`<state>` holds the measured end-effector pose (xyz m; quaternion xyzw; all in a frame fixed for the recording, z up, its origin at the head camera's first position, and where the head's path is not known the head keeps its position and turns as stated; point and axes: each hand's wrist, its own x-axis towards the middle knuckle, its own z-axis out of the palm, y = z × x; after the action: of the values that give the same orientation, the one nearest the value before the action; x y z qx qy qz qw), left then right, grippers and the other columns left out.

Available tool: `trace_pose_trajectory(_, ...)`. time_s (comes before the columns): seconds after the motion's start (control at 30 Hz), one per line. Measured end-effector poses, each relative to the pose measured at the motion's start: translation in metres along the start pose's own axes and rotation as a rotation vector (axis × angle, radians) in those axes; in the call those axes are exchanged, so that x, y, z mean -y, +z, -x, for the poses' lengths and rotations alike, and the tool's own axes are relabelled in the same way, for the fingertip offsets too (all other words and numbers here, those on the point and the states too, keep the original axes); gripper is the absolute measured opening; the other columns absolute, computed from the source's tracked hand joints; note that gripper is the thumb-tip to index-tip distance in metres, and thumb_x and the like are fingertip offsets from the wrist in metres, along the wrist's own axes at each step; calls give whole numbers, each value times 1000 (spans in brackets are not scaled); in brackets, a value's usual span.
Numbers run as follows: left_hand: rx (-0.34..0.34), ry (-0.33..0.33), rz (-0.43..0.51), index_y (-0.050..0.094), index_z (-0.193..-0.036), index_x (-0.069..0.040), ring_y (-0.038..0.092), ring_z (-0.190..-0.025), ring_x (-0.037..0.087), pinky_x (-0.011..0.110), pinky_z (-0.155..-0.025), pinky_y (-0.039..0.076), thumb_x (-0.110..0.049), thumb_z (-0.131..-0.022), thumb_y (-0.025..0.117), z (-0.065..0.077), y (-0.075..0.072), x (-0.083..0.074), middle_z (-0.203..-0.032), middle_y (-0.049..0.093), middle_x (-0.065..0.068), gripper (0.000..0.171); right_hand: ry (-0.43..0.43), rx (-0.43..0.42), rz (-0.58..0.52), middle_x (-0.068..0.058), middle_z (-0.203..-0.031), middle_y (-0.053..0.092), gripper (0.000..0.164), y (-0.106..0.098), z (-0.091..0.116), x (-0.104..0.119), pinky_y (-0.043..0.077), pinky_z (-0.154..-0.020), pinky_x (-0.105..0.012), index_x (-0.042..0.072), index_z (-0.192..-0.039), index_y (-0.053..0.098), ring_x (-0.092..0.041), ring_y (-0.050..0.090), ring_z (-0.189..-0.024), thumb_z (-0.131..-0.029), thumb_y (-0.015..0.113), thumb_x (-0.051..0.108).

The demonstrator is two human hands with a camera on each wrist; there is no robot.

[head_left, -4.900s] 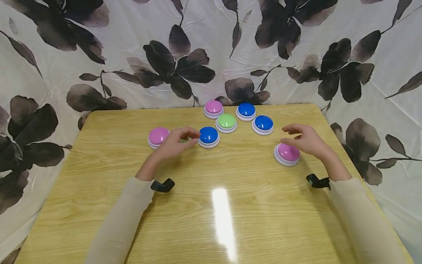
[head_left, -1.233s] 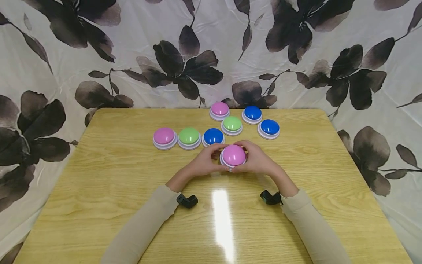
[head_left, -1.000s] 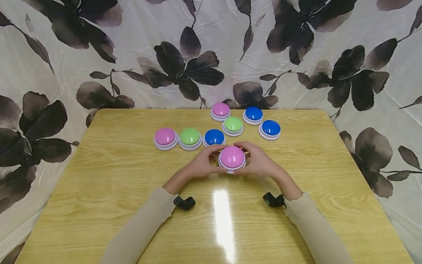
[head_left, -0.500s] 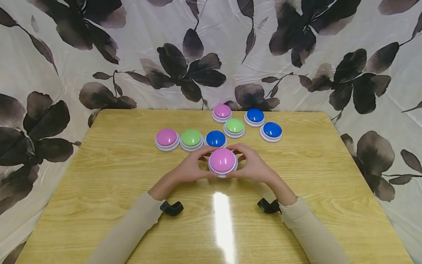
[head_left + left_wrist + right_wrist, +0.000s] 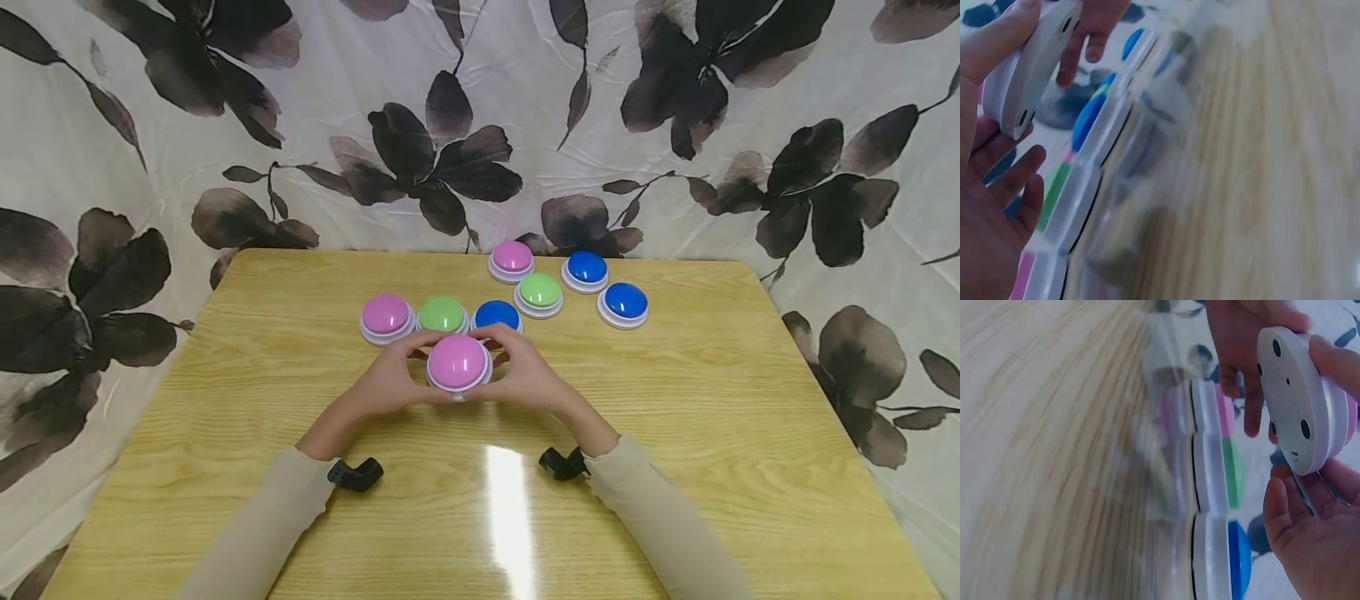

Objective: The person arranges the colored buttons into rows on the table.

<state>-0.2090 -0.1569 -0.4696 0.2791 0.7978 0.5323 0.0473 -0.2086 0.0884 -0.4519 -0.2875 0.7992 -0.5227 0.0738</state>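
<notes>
Between my two hands I hold a pink push button [image 5: 457, 362] with a white round base, raised off the table. My left hand [image 5: 386, 379] grips its left rim and my right hand [image 5: 525, 375] its right rim, thumbs toward me. Both wrist views show the button's white underside [image 5: 1294, 403] with dark round spots, clear of the wood. Right behind it stands a row: a pink button [image 5: 386, 315], a green button [image 5: 442, 314] and a blue button [image 5: 497, 315]. The held button partly covers the fronts of the green and blue ones.
Farther back stand a second green button [image 5: 540, 291], another pink button [image 5: 512, 257] and two more blue buttons, one at the back [image 5: 585, 268] and one to the right [image 5: 625, 302]. A flowered cloth [image 5: 315, 83] hangs behind the wooden table [image 5: 712, 400].
The pink button was on the table at the right, beside my right hand. Both hands took hold of it, lifted it, and have carried it left past the blue button. The view has shifted slightly.
</notes>
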Motion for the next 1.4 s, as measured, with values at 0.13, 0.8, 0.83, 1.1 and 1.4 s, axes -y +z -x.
trace_pose_trajectory(0.13, -7, -64, 27, 57, -134, -9, 51, -117, 22, 48, -99, 39, -10, -63, 93, 7, -15, -6, -129, 59, 4, 80, -16, 29, -9, 1, -122, 53, 73, 11, -10, 3, 50, -84, -40, 13, -133, 52, -19, 51, -107, -70, 89, 21)
trace_pose_trajectory(0.8, -109, -83, -37, 53, -138, -7, 48, -119, 13, 29, -96, 43, -4, -73, 85, 36, -86, 7, -134, 54, 8, 72, -70, -7, 85, 2, -125, 55, 73, 56, -71, 24, 48, -91, -37, 11, -135, 52, -12, 50, -106, -73, 87, 30)
trace_pose_trajectory(0.83, -118, -87, -43, 53, -138, -7, 48, -119, 11, 27, -95, 43, -3, -74, 85, 37, -89, 7, -134, 54, 8, 72, -73, -5, 88, 3, -126, 55, 74, 57, -74, 26, 48, -92, -37, 11, -135, 52, -11, 50, -107, -73, 87, 30)
trace_pose_trajectory(1.1, -144, -127, -123, 49, -141, -8, 44, -123, 9, 25, -95, 41, -2, -72, 86, 40, -114, 6, -138, 51, 9, 79, -108, 7, 76, 1, -118, 58, 76, 64, -104, 39, 49, -87, -28, 11, -133, 56, -10, 53, -103, -68, 90, 30)
trace_pose_trajectory(1.4, -189, -133, -138, 50, -140, -7, 45, -121, 9, 20, -93, 41, -1, -73, 84, 36, -135, 6, -135, 53, 9, 76, -105, 74, 169, -4, -124, 56, 76, 63, -132, 56, 45, -91, -22, 6, -134, 53, -11, 52, -107, -71, 88, 30)
